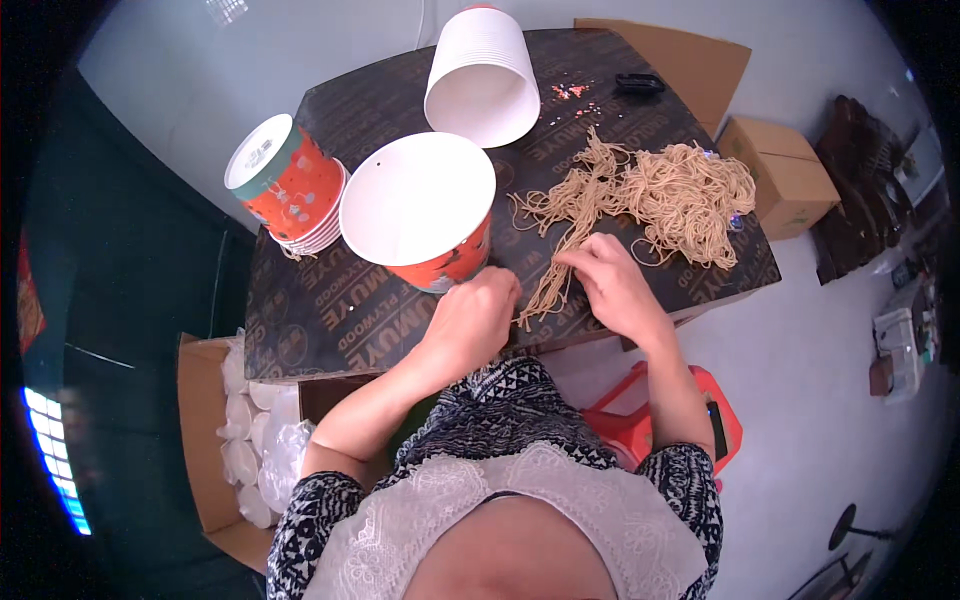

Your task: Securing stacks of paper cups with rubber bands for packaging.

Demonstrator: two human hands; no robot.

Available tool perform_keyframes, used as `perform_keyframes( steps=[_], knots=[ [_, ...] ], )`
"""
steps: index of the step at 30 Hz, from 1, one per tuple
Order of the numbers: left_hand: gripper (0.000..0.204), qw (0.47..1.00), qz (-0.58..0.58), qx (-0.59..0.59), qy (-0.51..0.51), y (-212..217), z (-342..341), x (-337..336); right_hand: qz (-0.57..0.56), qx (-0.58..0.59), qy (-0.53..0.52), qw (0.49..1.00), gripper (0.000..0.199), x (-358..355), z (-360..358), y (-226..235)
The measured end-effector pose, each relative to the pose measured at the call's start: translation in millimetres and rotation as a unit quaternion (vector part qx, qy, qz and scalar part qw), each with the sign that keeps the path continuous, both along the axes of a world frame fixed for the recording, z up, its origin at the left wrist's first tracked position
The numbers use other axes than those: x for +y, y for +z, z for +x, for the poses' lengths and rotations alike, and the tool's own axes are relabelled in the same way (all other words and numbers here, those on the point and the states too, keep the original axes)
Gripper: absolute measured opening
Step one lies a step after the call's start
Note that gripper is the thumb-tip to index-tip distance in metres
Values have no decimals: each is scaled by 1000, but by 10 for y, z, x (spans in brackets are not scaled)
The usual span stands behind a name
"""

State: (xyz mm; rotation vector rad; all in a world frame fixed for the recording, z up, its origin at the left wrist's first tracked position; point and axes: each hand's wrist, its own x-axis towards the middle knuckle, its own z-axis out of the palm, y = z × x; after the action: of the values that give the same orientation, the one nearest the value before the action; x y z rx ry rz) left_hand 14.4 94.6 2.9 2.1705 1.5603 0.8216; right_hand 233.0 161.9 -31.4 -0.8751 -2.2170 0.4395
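Observation:
My left hand (476,312) is closed in a fist against the lower side of a red paper bucket (455,258); what its fingers hold, if anything, is hidden. The bucket has a white inside, a small dark hole near its rim, and tilts with its mouth upward. My right hand (612,285) pinches at a bundle of thin tan cords (572,236) on the dark table. Those strands run from near my left hand back to a tangled heap of tan cord (690,205) at the right.
Upside-down red and green buckets (305,190) are stacked at the left. Nested white buckets (482,90) lie at the back, near small red and white bits (570,92) and a black object (638,84). Below left stands a carton (205,450) with white round pieces; a red stool (715,400) is lower right.

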Motion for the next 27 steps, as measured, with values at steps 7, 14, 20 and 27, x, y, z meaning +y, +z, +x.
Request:
perform_keyframes(
  steps=[7, 14, 20, 27],
  knots=[
    [9, 998, 11, -34, 54, -206, 223, 302, 25, -71, -76, 994, 27, -193, -37, -81],
    [14, 994, -17, 7, 109, -324, 483, 654, 19, -47, -89, 995, 23, -256, -41, -86],
    [15, 991, -15, 77, 113, -404, 574, 804, 45, -30, -97, 994, 12, -250, 12, -65],
    [15, 996, 11, 26, 79, -378, 518, 824, 134, -17, -162, 977, 33, -15, -132, 14]
  ],
)
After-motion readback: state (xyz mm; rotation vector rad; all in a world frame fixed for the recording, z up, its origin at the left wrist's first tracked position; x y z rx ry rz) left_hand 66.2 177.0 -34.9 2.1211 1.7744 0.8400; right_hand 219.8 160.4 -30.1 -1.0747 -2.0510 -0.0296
